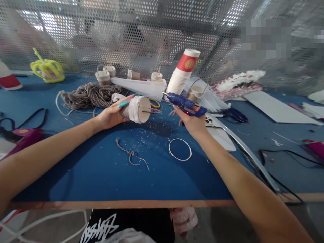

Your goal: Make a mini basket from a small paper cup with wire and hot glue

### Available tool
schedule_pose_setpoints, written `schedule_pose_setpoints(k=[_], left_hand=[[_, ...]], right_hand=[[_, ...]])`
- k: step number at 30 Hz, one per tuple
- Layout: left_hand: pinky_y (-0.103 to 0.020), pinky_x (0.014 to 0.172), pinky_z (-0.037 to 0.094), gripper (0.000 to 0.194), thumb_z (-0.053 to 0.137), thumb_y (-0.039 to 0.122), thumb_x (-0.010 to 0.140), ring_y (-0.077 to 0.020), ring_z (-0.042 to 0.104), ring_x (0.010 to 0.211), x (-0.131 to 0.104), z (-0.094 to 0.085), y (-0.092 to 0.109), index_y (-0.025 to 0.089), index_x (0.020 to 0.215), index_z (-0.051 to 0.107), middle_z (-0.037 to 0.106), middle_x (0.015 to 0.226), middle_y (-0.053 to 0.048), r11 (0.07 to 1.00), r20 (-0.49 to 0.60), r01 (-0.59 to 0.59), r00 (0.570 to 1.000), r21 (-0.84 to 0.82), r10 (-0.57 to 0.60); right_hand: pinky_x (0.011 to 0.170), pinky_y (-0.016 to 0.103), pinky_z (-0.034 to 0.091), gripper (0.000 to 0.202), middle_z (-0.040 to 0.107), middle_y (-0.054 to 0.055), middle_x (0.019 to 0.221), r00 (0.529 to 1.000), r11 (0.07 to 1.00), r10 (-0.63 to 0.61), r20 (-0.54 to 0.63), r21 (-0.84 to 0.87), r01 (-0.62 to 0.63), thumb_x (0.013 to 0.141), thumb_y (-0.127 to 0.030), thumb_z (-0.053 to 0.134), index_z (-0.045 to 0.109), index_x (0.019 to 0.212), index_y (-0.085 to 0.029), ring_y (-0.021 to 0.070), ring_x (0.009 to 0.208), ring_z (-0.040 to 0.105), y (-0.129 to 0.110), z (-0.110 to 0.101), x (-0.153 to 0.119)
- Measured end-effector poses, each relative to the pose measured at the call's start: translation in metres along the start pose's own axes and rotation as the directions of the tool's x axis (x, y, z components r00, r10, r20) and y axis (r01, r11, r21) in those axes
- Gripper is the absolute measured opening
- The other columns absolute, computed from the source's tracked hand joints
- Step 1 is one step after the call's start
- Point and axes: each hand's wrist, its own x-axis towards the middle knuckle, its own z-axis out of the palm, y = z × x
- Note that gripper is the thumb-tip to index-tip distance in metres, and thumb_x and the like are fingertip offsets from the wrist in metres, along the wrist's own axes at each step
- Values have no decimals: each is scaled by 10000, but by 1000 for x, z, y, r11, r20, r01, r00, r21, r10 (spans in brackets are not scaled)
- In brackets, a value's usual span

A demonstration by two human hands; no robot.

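Note:
My left hand [112, 116] is wrapped round a paper cup [144, 109] lying on its side in the air. Its disc-like end faces right, a thin stick or wire pokes out there, and white material with grey yarn covers its side. In my right hand [191, 121] is a blue hot glue gun [186, 103], its metal tip pointing left, a little above and right of the cup. Tip and cup are apart. On the blue table below lie a white ring [180, 139] and a knotted scrap of grey yarn [131, 153].
Grey yarn [91, 96] is heaped at the left. A leaning stack of paper cups [178, 79] and small wrapped cups [103, 77] stand towards the perforated metal screen [141, 30]. To the right lie a phone [210, 121], white board [280, 106] and black cord [291, 153].

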Motion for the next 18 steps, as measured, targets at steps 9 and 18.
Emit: schedule_pose_setpoints(k=[9,18], left_hand=[[-303,735,546,666,744,397,600,-247,593,1061,-1,2,2,277,1220,532,530,1316,-51,1000,-8,10,1000,29,-10],[-286,737,545,584,769,313,599,-183,635,933,-2,3,1,311,1152,580,595,1198,-2,1000,-6,-5,1000,30,5]], right_hand=[[781,409,512,260,666,43,722,999,1000,14,-45,5,-14,677,-476,669,572,650,-237,232,737,639,-7,3,-3],[792,400,516,262,659,47,697,998,999,46,-53,10,-45,677,-465,664,560,628,-230,226,728,641,-2,6,-1]])
